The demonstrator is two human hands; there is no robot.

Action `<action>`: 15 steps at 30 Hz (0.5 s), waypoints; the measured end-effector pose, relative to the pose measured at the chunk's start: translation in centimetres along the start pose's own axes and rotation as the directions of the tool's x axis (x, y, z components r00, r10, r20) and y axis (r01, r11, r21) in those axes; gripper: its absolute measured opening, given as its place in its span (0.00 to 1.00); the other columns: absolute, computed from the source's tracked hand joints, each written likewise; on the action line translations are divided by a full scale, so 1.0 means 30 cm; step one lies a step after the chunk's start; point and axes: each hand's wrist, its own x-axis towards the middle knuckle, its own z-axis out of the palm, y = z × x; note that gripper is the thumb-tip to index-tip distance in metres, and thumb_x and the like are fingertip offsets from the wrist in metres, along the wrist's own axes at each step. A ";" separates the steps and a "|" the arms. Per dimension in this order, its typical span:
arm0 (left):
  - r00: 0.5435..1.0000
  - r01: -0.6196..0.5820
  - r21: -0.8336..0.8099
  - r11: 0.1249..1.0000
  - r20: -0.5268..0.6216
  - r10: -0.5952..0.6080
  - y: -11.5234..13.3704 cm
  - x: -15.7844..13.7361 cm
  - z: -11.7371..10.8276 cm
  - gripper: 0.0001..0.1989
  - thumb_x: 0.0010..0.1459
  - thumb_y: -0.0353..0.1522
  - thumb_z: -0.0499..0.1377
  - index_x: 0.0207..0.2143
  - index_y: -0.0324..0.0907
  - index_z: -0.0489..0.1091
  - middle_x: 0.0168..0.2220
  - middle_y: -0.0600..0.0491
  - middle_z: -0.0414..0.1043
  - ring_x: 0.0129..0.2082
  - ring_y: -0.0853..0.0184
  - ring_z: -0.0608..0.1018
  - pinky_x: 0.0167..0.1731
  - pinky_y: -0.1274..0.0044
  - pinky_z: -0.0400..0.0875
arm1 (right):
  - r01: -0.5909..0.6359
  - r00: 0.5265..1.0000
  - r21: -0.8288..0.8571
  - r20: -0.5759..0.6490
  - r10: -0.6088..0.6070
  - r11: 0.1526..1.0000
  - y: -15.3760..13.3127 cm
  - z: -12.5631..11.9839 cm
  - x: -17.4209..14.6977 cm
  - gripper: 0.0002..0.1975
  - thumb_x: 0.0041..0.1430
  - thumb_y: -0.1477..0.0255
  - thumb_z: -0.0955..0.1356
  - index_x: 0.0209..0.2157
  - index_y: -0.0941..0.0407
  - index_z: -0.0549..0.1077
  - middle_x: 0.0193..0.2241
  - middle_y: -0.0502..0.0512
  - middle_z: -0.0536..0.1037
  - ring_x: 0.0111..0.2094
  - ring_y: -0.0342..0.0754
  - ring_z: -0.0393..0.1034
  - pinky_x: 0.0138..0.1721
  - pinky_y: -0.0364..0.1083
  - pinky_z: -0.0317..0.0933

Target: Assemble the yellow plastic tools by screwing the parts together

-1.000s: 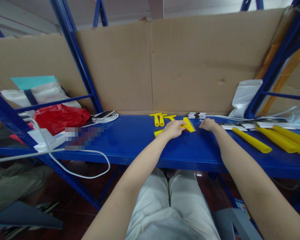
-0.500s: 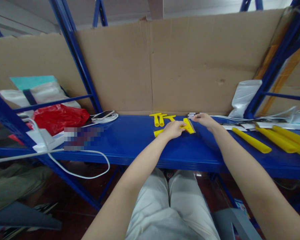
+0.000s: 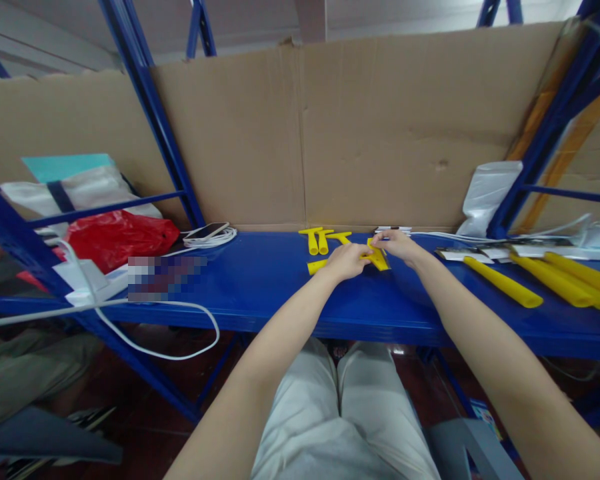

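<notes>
My left hand (image 3: pixel 349 261) is closed around the handle of a yellow scraper (image 3: pixel 379 259), whose wide head points right with a thin strip along its edge. The handle's end pokes out to the left of the hand. My right hand (image 3: pixel 396 244) is at the far end of the scraper's head, its thumb and fingers pinched at that edge. Whether a small part is between those fingers is hidden. Just behind my left hand lie several yellow T-shaped pieces (image 3: pixel 312 241) on the blue shelf (image 3: pixel 260 277).
Long yellow tubes (image 3: pixel 505 281) and flat packets lie at the right. A white plastic bag (image 3: pixel 490 197) leans by the right post. At the left are a phone (image 3: pixel 207 231) on a coiled cable, a red bag (image 3: pixel 123 237) and a power strip. Cardboard (image 3: pixel 380 127) walls the back.
My right hand has moved left, from beside the scraper onto the far end of its head. My left hand keeps its hold, and the scraper has barely shifted.
</notes>
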 end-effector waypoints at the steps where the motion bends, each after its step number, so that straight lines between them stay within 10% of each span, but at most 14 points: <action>1: 1.000 0.002 -0.002 1.000 0.001 -0.002 0.000 0.000 0.000 0.15 0.59 0.33 0.56 0.49 0.46 0.72 0.48 0.50 0.75 0.50 0.60 0.75 0.50 0.70 0.67 | -0.001 1.000 -0.006 -0.003 0.001 1.000 -0.001 0.000 -0.001 0.07 0.49 0.80 0.67 0.20 0.58 0.70 0.26 0.51 0.76 0.32 0.43 0.68 0.41 0.42 0.61; 15: 1.000 0.018 0.010 1.000 -0.026 -0.018 -0.005 0.005 0.004 0.14 0.59 0.32 0.56 0.48 0.46 0.72 0.49 0.52 0.74 0.51 0.61 0.73 0.50 0.72 0.66 | -0.103 0.985 0.145 -0.125 0.121 0.984 0.002 -0.001 0.011 0.05 0.46 0.75 0.69 0.28 0.57 0.70 0.33 0.54 0.76 0.37 0.45 0.68 0.40 0.43 0.60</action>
